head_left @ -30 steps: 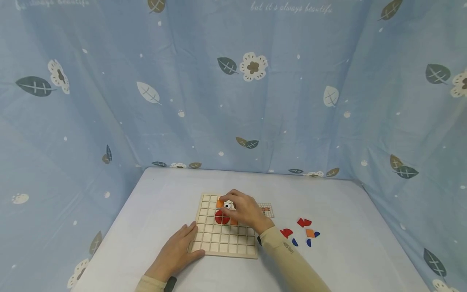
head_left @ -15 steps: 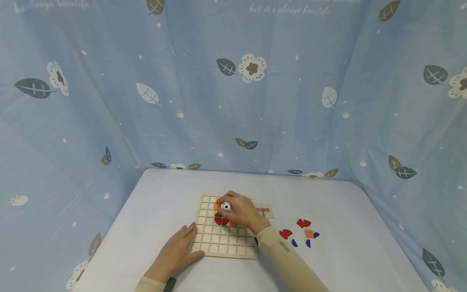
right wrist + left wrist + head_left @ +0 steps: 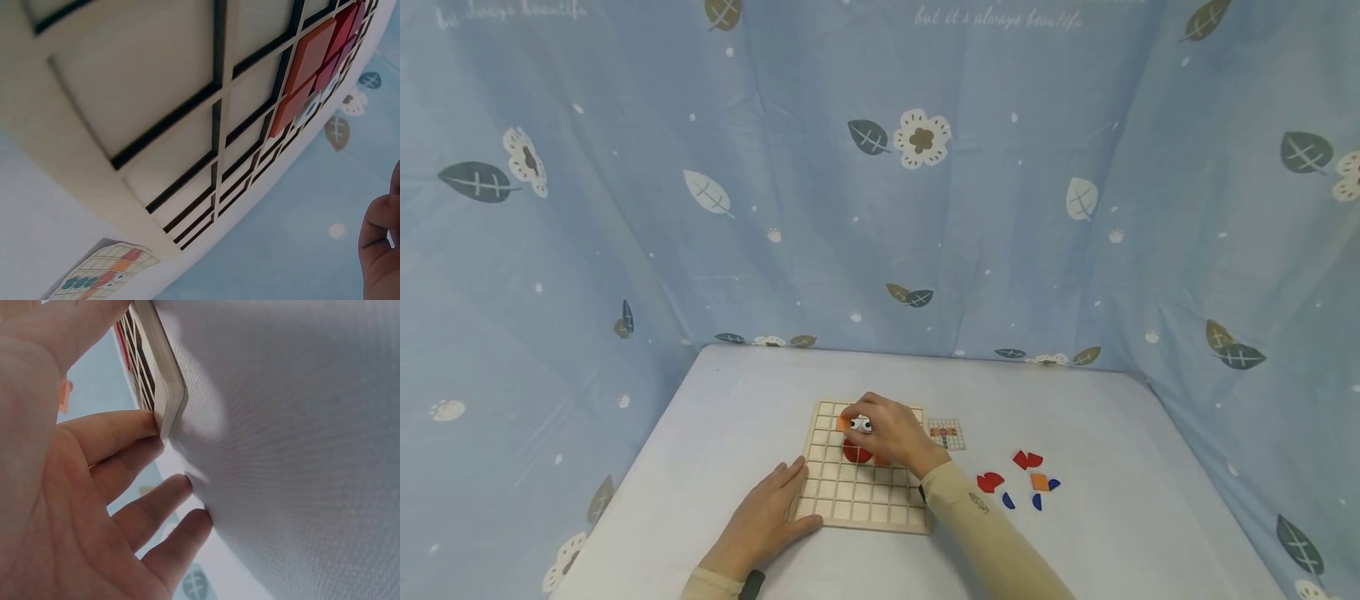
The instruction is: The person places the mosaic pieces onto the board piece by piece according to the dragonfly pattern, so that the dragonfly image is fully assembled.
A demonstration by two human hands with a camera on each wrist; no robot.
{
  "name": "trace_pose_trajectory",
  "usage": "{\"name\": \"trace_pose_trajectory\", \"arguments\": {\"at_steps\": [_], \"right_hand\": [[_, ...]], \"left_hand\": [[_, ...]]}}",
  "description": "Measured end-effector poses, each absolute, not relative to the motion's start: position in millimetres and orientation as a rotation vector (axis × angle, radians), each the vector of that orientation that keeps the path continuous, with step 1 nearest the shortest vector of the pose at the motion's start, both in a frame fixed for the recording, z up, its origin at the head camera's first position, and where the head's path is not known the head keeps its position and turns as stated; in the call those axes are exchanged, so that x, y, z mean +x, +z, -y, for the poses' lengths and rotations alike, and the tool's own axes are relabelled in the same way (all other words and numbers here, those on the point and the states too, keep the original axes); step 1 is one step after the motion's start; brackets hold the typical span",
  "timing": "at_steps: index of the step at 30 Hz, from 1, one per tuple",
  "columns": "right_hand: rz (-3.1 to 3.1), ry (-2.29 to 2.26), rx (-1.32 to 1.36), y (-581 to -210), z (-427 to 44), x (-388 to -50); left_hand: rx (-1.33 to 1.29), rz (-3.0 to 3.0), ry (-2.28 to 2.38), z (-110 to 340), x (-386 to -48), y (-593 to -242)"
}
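Note:
My left hand [image 3: 765, 517] rests at the near left corner of the wooden grid board [image 3: 853, 490]; its fingers touch the left side and its thumb the front edge. In the left wrist view, fingertips [image 3: 150, 425] meet the board's edge. Over the board's far part, my right hand [image 3: 891, 429] pinches an orange piece [image 3: 843, 423] between thumb and fingers. Beside it are two white eye pieces [image 3: 861, 425]. Red pieces [image 3: 857, 451] forming a rounded shape lie in the grid, with an orange tile [image 3: 882, 459] to their right, partly hidden by the hand.
A pattern card [image 3: 946, 434] lies right of the board. Farther right are loose red pieces [image 3: 990, 482], more red pieces [image 3: 1027, 459], an orange square [image 3: 1039, 482] and blue half-rounds [image 3: 1008, 500]. A patterned blue curtain [image 3: 880, 208] surrounds the white table.
My right hand has shifted slightly left with the orange piece, and a second eye piece now shows beside the first. The left hand stays on the board.

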State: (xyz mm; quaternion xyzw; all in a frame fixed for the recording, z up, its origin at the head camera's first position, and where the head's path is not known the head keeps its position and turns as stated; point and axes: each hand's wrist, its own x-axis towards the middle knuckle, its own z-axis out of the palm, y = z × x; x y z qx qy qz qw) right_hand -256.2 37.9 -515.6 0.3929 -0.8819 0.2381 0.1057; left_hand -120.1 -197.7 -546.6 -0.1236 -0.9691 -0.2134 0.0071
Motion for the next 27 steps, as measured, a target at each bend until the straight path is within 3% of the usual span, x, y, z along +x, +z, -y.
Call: {"name": "trace_pose_trajectory", "arguments": {"at_steps": [27], "right_hand": [[2.906,0.406,1.047,-518.0,-4.7,-260.1]], "left_hand": [[-0.400,3.026,-0.679,198.8,-119.9,-544.8]]}}
